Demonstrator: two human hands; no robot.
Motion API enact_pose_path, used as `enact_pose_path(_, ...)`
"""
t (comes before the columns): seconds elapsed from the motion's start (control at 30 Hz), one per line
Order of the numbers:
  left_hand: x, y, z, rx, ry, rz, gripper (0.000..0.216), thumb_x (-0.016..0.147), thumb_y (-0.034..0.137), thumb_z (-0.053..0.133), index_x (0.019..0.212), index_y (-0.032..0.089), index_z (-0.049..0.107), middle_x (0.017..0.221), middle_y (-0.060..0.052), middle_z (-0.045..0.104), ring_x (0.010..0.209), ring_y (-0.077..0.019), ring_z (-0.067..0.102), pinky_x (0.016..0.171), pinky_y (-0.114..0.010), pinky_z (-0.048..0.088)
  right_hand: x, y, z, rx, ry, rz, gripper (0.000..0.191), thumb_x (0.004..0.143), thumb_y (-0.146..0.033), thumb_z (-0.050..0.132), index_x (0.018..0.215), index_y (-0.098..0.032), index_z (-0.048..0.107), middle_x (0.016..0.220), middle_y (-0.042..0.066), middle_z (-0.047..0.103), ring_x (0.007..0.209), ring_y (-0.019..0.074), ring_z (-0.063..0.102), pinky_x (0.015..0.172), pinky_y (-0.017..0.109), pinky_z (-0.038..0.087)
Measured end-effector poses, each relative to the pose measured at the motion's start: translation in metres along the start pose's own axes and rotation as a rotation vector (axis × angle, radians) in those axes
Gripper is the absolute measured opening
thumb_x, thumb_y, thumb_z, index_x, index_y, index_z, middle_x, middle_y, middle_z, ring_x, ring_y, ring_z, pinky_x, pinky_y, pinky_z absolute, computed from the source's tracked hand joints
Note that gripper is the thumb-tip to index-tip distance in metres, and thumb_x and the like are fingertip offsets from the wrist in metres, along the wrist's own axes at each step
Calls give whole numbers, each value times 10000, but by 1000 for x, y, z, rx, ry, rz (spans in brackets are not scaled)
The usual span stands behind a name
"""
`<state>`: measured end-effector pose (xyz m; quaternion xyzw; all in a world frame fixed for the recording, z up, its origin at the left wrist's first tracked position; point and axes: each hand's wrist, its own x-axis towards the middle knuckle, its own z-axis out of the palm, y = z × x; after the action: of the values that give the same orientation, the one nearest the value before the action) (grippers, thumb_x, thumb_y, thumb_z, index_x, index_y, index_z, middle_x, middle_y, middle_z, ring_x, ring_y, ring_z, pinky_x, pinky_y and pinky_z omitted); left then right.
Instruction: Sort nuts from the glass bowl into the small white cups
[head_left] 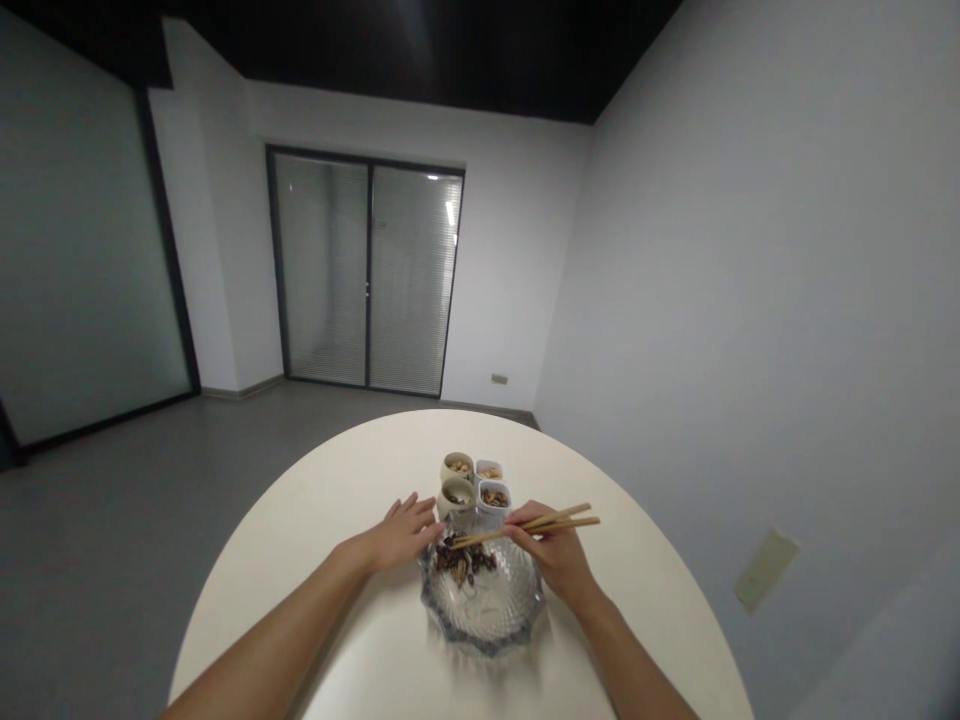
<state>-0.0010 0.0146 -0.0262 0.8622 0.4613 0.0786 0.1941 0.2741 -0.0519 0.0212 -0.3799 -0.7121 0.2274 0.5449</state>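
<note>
My right hand (pixel 551 555) grips a pair of wooden chopsticks (pixel 559 522). Their tips reach over a clear cut-glass bowl (pixel 491 635) with a scalloped rim. Inside the bowl, toward its far left, lies a small heap of dark brown dried pieces (pixel 461 565), and the chopstick tips are at its upper edge. Whether a piece is pinched between the tips is too small to tell. My left hand (pixel 405 533) is open, fingers stretched out, at the bowl's left rim and close to the near round cup (pixel 456 497), which holds a few small pieces.
Behind the bowl, a second round beige cup (pixel 457 465) holds pale pieces. Beside it stand a white square dish (pixel 489 470) with light pieces and another white dish (pixel 493 497) with brown pieces. All rest on a round cream table (pixel 360 480). A wall (pixel 750 300) rises at the right.
</note>
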Motion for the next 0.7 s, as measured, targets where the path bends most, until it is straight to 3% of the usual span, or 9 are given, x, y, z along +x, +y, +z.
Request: enact_pose_path(0.7, 1, -1, 2, 30, 3, -11, 555, 1044, 593, 202, 1441, 310, 467, 1598, -54, 246, 1466, -361, 100, 1136, -608, 106, 0, 7, 0, -40, 18, 8, 138, 798, -351, 751, 821, -216, 741, 741, 27, 720, 651, 182, 661, 596, 286, 544)
